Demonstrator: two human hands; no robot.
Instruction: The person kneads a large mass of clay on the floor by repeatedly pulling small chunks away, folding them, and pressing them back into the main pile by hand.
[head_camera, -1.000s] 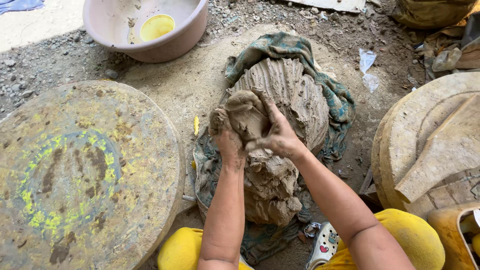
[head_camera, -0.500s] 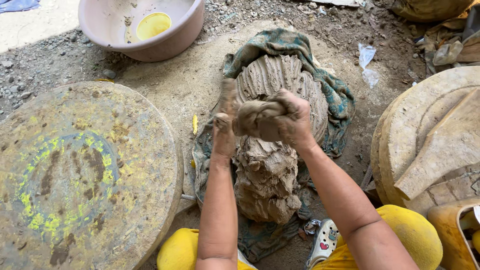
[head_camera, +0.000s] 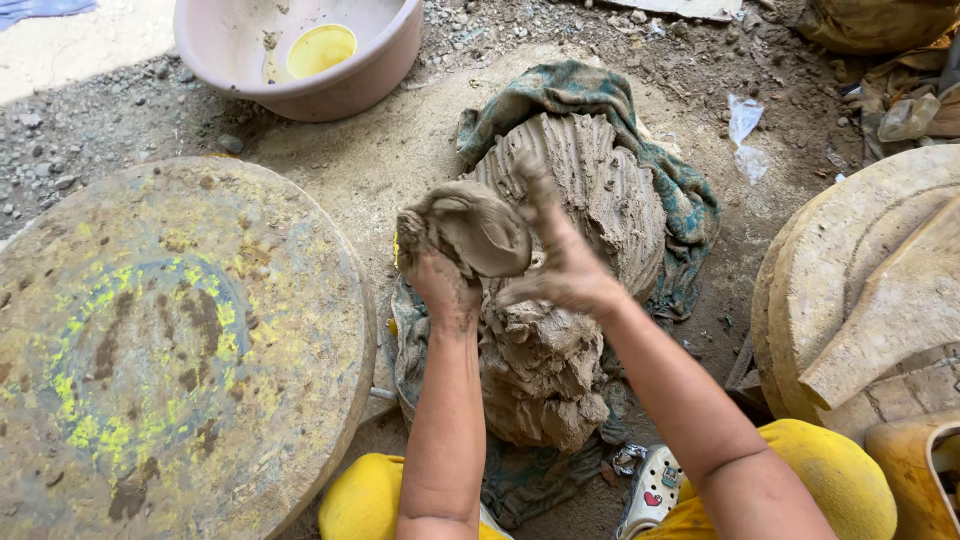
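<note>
A lump of clay (head_camera: 478, 228) is sitting raised between the two hands, just above the big clay mound (head_camera: 560, 300) it seems to belong to. The left hand (head_camera: 440, 280) is cupping it from below and from the near side, its grip closed around the lump's lower edge. The right hand (head_camera: 565, 262) is resting flat against the lump's right flank with the fingers spread and pointing away from the person; its grip is open, pressing rather than clasping.

Judging from how things lie, a portion is already separated from the mound and is being held clear of it, roughly rounded but with folds showing, so the shaping looks only part done. The mound beneath the grip is large, deeply grooved on its far half and ragged on its near half, and is lying on a greenish cloth (head_camera: 690, 215) spread over the dirt ground (head_camera: 400, 150).

To the left of the grip a broad round slab (head_camera: 180, 340), stained yellow and green, is lying bare, its edge close to the left forearm. To the right a pale stone wheel (head_camera: 860, 280) is standing well apart. Beyond the mound, a pink basin (head_camera: 390, 60) with a yellow dish (head_camera: 320, 48) inside is sitting on gravel. Yellow-clad knees (head_camera: 850, 480) are bounding the near side.
</note>
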